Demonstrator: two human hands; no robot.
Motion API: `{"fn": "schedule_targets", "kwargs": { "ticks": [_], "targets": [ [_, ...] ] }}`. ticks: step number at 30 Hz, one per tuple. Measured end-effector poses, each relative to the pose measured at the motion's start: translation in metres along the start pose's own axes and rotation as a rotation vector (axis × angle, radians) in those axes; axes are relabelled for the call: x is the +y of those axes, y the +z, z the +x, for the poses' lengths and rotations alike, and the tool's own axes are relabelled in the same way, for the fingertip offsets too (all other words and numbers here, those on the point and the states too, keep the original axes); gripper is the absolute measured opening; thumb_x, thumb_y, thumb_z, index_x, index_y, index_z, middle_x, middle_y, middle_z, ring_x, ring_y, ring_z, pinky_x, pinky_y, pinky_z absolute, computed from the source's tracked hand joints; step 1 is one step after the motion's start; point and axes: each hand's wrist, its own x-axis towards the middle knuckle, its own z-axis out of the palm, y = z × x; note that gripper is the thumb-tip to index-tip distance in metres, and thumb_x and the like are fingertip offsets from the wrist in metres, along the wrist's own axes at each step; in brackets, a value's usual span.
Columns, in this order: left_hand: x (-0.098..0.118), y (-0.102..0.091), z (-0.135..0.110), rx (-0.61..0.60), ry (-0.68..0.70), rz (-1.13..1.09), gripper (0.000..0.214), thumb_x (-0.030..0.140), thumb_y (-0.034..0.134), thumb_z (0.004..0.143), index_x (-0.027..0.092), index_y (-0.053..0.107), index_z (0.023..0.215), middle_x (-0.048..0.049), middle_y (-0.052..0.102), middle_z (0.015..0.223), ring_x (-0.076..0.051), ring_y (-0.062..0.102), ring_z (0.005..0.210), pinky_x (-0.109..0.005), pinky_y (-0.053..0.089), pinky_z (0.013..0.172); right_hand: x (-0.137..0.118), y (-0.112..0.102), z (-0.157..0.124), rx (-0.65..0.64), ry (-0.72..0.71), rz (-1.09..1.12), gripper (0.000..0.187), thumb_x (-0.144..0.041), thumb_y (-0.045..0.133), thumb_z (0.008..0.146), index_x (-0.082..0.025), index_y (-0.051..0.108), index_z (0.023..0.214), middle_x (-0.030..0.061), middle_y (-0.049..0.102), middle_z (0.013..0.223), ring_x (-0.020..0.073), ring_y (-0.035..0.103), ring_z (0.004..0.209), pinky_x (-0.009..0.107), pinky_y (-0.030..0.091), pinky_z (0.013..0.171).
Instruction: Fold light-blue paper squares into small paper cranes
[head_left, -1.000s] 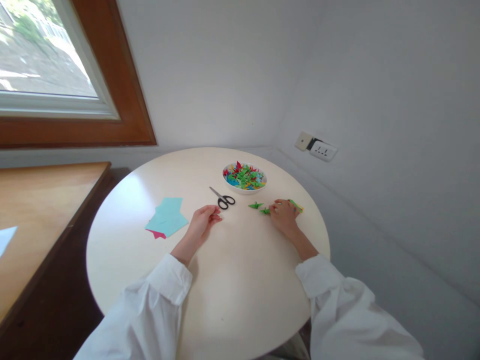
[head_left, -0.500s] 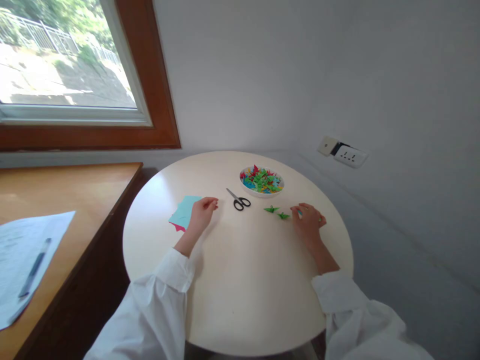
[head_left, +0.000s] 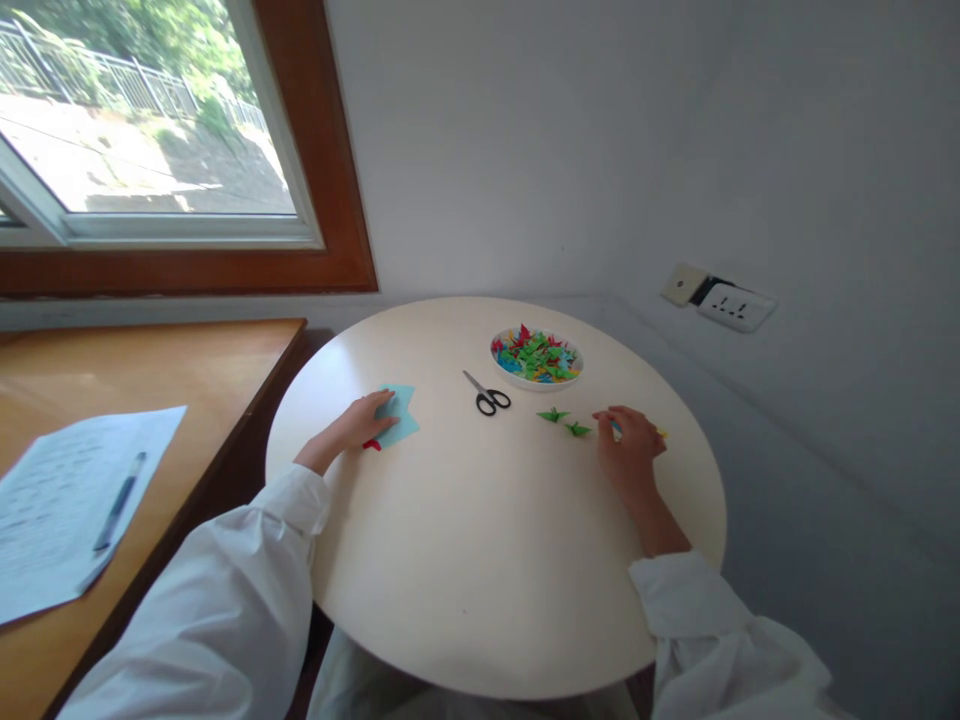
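Now rests flat and loosely open, gripping nothing, on the blue paper directly beneath the fingers of the left hand, having slid away from the scissors, with the right hand curled over a coloured scrap, grasp impossible to tell.

Single head view, high over round desk, facing forward-down toward wall corner; left grip, right grip mid-frame; edges seemingly wide-angle stretched.
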Motion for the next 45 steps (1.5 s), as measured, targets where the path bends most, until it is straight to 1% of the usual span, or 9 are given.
{"fn": "schedule_targets", "kwargs": {
  "ticks": [3,7,9,13,18,22,32,38,45],
  "targets": [
    [-0.005,0.0,-0.001,0.002,0.029,0.046,0.026,0.018,0.078,0.049,0.021,0.067,0.073,-0.0052,0.068,0.075,-0.024,0.062,0.075,-0.028,0.043,0.07,-0.01,-0.009,-0.001,0.085,-0.05,0.051,0.029,-0.029,0.039,0.081,-0.017,0.065,0.077,0.0096,0.063,0.092,0.024,0.054,0.092,0.041,0.032,0.087],
    [-0.009,-0.001,-0.003,0.034,0.081,0.118,0.031,0.025,0.075,0.055,0.022,0.068,0.085,-0.0061,0.07,0.091,-0.025,0.061,0.084,-0.029,0.043,0.077,-0.041,-0.018,-0.011,0.13,-0.266,0.214,0.024,-0.028,0.041,0.085,-0.018,0.062,0.081,0.0087,0.064,0.089,0.0224,0.057,0.091,0.039,0.036,0.087],
    [-0.011,-0.001,-0.004,0.034,0.102,0.164,0.034,0.029,0.072,0.058,0.022,0.068,0.091,-0.0064,0.069,0.099,-0.026,0.061,0.088,-0.032,0.043,0.083,-0.063,-0.015,-0.022,0.05,-0.418,0.3,0.02,-0.025,0.042,0.086,-0.018,0.061,0.085,0.0071,0.065,0.087,0.0208,0.057,0.088,0.037,0.039,0.085],
    [-0.018,0.001,-0.004,0.034,0.132,0.247,0.037,0.035,0.063,0.067,0.02,0.067,0.1,-0.0081,0.068,0.105,-0.027,0.061,0.091,-0.037,0.043,0.087,-0.117,0.01,-0.045,-0.288,-0.671,0.387,0.016,-0.019,0.047,0.085,-0.018,0.06,0.094,0.0073,0.066,0.094,0.0194,0.057,0.094,0.035,0.04,0.085],
    [-0.024,0.003,-0.001,0.074,0.145,0.274,0.037,0.032,0.058,0.071,0.018,0.066,0.104,-0.0093,0.07,0.099,-0.026,0.062,0.085,-0.039,0.045,0.084,-0.179,0.054,-0.059,-0.585,-0.671,0.346,0.026,-0.021,0.055,0.082,-0.016,0.057,0.107,0.0083,0.064,0.111,0.0189,0.054,0.106,0.035,0.037,0.092],
    [-0.022,0.005,-0.002,0.124,0.152,0.222,0.031,0.031,0.058,0.071,0.017,0.067,0.096,-0.0078,0.07,0.094,-0.024,0.062,0.082,-0.037,0.047,0.08,-0.209,0.082,-0.061,-0.638,-0.646,0.316,0.031,-0.033,0.061,0.079,-0.017,0.059,0.105,0.0084,0.064,0.112,0.0209,0.055,0.107,0.038,0.036,0.091],
    [-0.021,-0.001,0.0,0.292,0.065,-0.162,0.031,0.044,0.064,0.067,0.013,0.059,0.067,0.0019,0.053,0.057,-0.009,0.044,0.048,-0.022,0.036,0.042,-0.216,0.092,-0.058,-0.634,-0.635,0.263,0.024,-0.039,0.063,0.077,-0.02,0.066,0.091,0.0064,0.067,0.098,0.0198,0.056,0.097,0.039,0.028,0.09],
    [-0.022,-0.002,0.001,0.315,-0.004,-0.382,0.04,0.05,0.071,0.058,0.013,0.06,0.069,0.0016,0.053,0.058,-0.009,0.046,0.047,-0.022,0.039,0.043,-0.215,0.094,-0.06,-0.636,-0.677,0.312,0.027,-0.033,0.062,0.079,-0.02,0.062,0.102,0.0083,0.064,0.111,0.0194,0.053,0.107,0.038,0.025,0.092],
    [-0.026,-0.002,0.003,0.297,-0.067,-0.548,0.045,0.05,0.073,0.056,0.012,0.062,0.077,-0.003,0.06,0.07,-0.013,0.056,0.057,-0.029,0.049,0.056,-0.216,0.088,-0.058,-0.661,-0.704,0.299,0.019,-0.03,0.06,0.08,-0.02,0.065,0.096,0.0066,0.069,0.097,0.019,0.057,0.097,0.038,0.024,0.091]
  ]
}}
